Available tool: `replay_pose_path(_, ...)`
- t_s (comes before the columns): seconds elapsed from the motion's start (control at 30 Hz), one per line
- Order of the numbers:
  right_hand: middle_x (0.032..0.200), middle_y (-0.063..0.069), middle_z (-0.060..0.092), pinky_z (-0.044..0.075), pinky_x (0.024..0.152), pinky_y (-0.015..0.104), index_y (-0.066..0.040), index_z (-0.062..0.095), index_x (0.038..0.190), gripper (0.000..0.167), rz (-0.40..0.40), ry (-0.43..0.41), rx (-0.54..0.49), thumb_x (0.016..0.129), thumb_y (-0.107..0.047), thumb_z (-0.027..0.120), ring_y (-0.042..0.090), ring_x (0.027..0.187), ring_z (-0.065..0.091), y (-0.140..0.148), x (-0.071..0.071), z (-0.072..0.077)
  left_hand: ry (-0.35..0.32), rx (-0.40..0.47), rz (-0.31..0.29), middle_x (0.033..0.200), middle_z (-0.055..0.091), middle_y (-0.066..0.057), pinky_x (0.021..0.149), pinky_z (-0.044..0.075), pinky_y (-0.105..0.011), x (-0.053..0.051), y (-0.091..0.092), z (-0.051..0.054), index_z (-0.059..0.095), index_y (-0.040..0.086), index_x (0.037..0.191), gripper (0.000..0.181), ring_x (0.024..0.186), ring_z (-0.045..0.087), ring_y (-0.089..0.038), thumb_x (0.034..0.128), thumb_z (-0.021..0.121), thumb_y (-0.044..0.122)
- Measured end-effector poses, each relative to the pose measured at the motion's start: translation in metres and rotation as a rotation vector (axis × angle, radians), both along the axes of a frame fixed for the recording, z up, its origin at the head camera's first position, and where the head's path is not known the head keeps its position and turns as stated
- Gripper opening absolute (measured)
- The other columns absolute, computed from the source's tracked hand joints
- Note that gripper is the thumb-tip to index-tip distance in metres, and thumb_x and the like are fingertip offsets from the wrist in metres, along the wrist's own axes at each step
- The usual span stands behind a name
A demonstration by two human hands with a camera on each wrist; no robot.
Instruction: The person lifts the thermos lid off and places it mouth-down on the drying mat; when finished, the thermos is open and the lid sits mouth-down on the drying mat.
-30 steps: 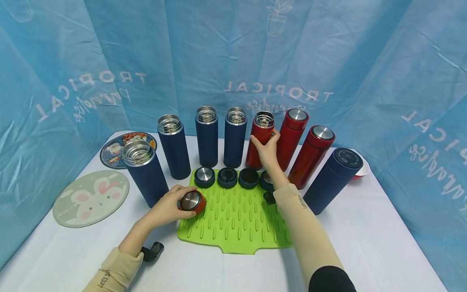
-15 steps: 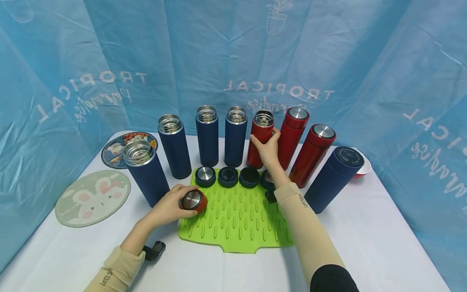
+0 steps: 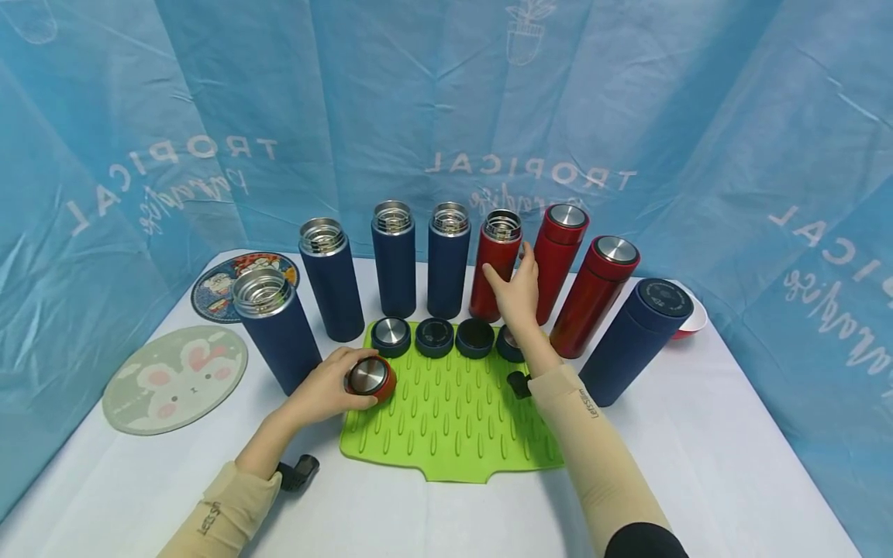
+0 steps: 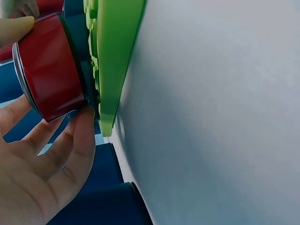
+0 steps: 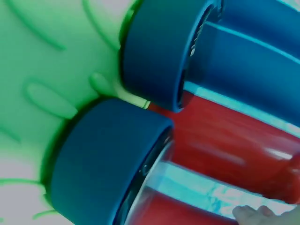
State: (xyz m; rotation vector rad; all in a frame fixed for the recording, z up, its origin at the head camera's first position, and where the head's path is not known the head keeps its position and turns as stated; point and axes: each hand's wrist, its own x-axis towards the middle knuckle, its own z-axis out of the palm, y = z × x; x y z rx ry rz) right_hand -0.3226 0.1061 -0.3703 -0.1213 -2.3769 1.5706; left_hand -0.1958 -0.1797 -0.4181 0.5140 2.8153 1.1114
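Note:
In the head view my left hand (image 3: 324, 391) grips a red lid (image 3: 371, 378) with a steel top by its sides, at the left part of the green mat (image 3: 446, 418). The left wrist view has the same lid (image 4: 51, 65) between thumb and fingers, close to the mat's edge. My right hand (image 3: 518, 298) is beside an uncapped red thermos bottle (image 3: 494, 267), its fingers spread and loosened from the bottle's side. Fingertips (image 5: 253, 214) show at the lower corner of the right wrist view. Dark blue lids (image 3: 434, 338) stand in a row along the mat's far edge.
Several uncapped blue bottles (image 3: 394, 271) stand at left and centre. Two capped red bottles (image 3: 593, 298) and a capped blue bottle (image 3: 631, 349) stand at right. A rabbit placemat (image 3: 174, 380), a patterned placemat (image 3: 240, 287) and a bowl (image 3: 691, 318) lie at the sides.
My right hand has loosened from the red bottle and drawn slightly to the right, fingers opening. The left hand still holds the red lid in nearly the same place.

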Motion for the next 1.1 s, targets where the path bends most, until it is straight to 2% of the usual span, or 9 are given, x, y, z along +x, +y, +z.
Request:
replay_pose_path(0.1, 0.140, 0.009, 0.038, 0.037, 0.099, 0.046, -0.016, 0.026, 0.144, 0.068, -0.044, 0.067, -0.004, 0.088, -0.034, 0.060, 0.024, 0.126, 0.038, 0.001, 0.011, 0.001, 0.008, -0.005, -0.006, 0.120, 0.049, -0.017, 0.083, 0.048, -0.044, -0.002, 0.001, 0.000, 0.049, 0.006, 0.131, 0.066, 0.104, 0.053, -0.029, 0.0739, 0.076, 0.025)
replay_pose_path(0.27, 0.124, 0.008, 0.050, 0.039, 0.095, 0.038, -0.012, 0.044, 0.127, 0.043, -0.137, 0.293, -0.054, 0.088, -0.023, 0.058, 0.021, 0.114, 0.045, 0.004, 0.024, -0.001, 0.020, -0.017, -0.022, 0.120, 0.049, -0.017, 0.082, 0.047, -0.044, -0.007, 0.003, -0.002, 0.050, 0.005, 0.131, 0.066, 0.103, 0.053, -0.029, 0.0738, 0.076, 0.024)
replay_pose_path(0.33, 0.121, 0.008, 0.050, 0.038, 0.094, 0.038, -0.011, 0.046, 0.122, 0.039, -0.173, 0.364, -0.060, 0.087, -0.020, 0.059, 0.020, 0.113, 0.045, 0.006, 0.027, -0.001, 0.025, -0.023, -0.031, 0.119, 0.049, -0.017, 0.082, 0.047, -0.043, -0.008, 0.004, -0.002, 0.050, 0.005, 0.132, 0.066, 0.102, 0.053, -0.029, 0.0740, 0.076, 0.025)
replay_pose_path(0.47, 0.123, 0.006, 0.049, 0.036, 0.095, 0.039, -0.010, 0.048, 0.121, 0.037, -0.222, 0.437, -0.070, 0.086, -0.017, 0.059, 0.019, 0.114, 0.041, 0.010, 0.031, -0.001, 0.031, -0.034, -0.036, 0.118, 0.050, -0.017, 0.081, 0.047, -0.042, -0.011, 0.005, -0.003, 0.050, 0.005, 0.132, 0.067, 0.100, 0.053, -0.028, 0.0740, 0.076, 0.026)
replay_pose_path(0.8, 0.131, 0.004, 0.042, 0.034, 0.098, 0.038, -0.012, 0.045, 0.126, 0.044, -0.247, 0.458, -0.105, 0.086, -0.016, 0.060, 0.015, 0.118, 0.038, 0.020, 0.033, -0.006, 0.015, -0.053, -0.042, 0.118, 0.049, -0.018, 0.082, 0.047, -0.043, -0.013, 0.006, -0.003, 0.050, 0.006, 0.132, 0.068, 0.101, 0.053, -0.028, 0.0738, 0.077, 0.026)
replay_pose_path(0.93, 0.140, 0.001, 0.035, 0.033, 0.101, 0.043, -0.017, 0.037, 0.137, 0.055, -0.203, 0.427, -0.121, 0.087, -0.015, 0.060, 0.014, 0.126, 0.033, 0.023, 0.032, -0.008, 0.023, -0.068, -0.052, 0.117, 0.050, -0.018, 0.081, 0.047, -0.043, -0.014, 0.007, -0.003, 0.050, 0.005, 0.132, 0.068, 0.100, 0.054, -0.028, 0.0734, 0.077, 0.027)
replay_pose_path(1.07, 0.147, -0.003, 0.025, 0.030, 0.103, 0.048, -0.025, 0.026, 0.144, 0.065, -0.144, 0.383, -0.132, 0.089, -0.021, 0.059, 0.014, 0.131, 0.026, 0.026, 0.030, -0.009, 0.025, -0.079, -0.054, 0.117, 0.050, -0.017, 0.081, 0.047, -0.042, -0.015, 0.007, -0.003, 0.050, 0.005, 0.132, 0.068, 0.100, 0.054, -0.028, 0.0735, 0.077, 0.028)
replay_pose_path(1.1, 0.148, -0.002, 0.023, 0.028, 0.104, 0.048, -0.024, 0.023, 0.146, 0.067, -0.136, 0.365, -0.137, 0.089, -0.021, 0.059, 0.015, 0.132, 0.025, 0.025, 0.033, -0.005, 0.026, -0.082, -0.055, 0.117, 0.050, -0.017, 0.081, 0.047, -0.042, -0.015, 0.007, -0.003, 0.050, 0.005, 0.132, 0.068, 0.099, 0.054, -0.027, 0.0735, 0.077, 0.028)
